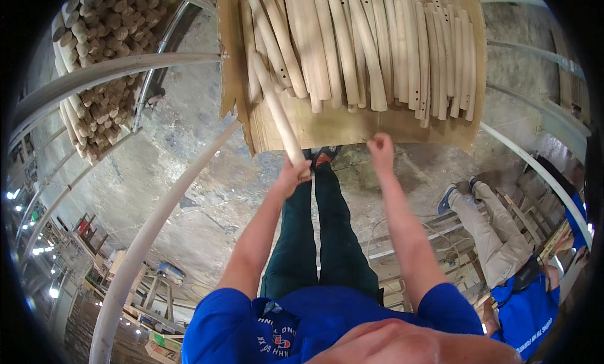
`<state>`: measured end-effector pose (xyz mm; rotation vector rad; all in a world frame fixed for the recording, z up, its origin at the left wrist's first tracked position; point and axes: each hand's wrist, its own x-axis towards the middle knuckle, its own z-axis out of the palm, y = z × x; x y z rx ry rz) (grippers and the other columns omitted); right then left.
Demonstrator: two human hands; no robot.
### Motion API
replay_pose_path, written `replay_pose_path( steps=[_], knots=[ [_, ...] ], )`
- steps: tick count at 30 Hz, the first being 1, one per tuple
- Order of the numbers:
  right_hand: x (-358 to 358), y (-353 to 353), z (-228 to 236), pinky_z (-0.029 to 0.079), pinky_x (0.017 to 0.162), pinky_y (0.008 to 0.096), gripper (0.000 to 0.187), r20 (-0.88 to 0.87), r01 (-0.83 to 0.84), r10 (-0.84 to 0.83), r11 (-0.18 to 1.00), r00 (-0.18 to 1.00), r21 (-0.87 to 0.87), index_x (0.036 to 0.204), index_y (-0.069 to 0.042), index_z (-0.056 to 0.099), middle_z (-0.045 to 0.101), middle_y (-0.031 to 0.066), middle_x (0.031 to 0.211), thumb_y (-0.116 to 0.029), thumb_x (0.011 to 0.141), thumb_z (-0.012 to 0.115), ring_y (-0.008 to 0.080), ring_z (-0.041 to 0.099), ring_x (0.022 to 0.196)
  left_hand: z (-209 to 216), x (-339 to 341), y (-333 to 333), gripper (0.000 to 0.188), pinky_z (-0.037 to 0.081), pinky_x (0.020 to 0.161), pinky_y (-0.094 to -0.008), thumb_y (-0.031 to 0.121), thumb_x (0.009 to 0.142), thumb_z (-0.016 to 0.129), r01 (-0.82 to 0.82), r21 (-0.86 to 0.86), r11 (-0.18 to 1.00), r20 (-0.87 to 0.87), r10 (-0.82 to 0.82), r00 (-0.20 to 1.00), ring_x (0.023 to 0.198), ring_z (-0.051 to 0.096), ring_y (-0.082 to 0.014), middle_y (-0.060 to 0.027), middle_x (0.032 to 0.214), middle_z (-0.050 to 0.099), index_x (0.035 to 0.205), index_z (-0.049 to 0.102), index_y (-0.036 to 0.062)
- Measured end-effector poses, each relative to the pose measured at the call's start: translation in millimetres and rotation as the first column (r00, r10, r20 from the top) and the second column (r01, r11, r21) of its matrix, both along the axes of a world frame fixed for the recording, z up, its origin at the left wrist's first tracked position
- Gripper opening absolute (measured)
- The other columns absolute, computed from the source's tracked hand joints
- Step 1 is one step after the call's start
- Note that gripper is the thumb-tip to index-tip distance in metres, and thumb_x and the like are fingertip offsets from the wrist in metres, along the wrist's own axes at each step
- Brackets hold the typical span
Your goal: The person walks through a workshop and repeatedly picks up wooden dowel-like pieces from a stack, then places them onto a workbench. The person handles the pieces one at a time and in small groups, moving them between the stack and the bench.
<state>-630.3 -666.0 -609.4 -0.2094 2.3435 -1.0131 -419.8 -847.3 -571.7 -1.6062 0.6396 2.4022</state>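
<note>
Pale wood makes up the long stick (280,115) at 11 o'clock, and the left hand (294,175), near the middle of the clock, is wrapped around its low end. At 2 o'clock the right hand (380,149) is curled up with its fingers pressed together, by the edge of the brown cardboard (314,128), where other sticks (377,93) lie side by side at 1 o'clock. More wood sits in a big pile (104,81) at 10 o'clock, and another person (525,307) in blue is at 4 o'clock.

Both arms (407,219) extend forward, fingers (304,167) curled.
</note>
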Motion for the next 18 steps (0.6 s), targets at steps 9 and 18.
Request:
replay_pose_path(
  steps=[9,18],
  knots=[
    [-113.1,-83.3,-47.6,0.045,0.083,0.0439,0.058,0.08,-0.314,0.311,0.843,0.947,0.437,0.123,-0.006,0.039,0.053,0.0158,0.113,-0.022,0.073,0.062,0.0337,0.055,0.095,8.4,46.3,-0.8,0.055,0.05,0.059,-0.0305,0.015,0.076,0.068,0.041,-0.196,0.98,0.149,-0.011,0.989,0.078,0.052,-0.0144,-0.0047,0.095,0.047,0.119,0.035,0.0143],
    [-35.7,-98.2,15.6,0.045,0.069,0.0353,0.023,0.938,0.708,-0.027,0.664,0.345,-0.241,0.091,-0.005,0.056,0.058,0.0082,0.079,-0.026,0.087,0.048,0.0173,0.052,0.066,38.3,37.4,-1.0,0.062,0.05,0.055,-0.029,0.008,0.079,0.061,-0.079,-0.294,0.953,0.107,0.115,0.988,0.072,0.053,-0.0145,-0.0056,0.093,0.047,0.129,0.026,0.0136]
  ],
)
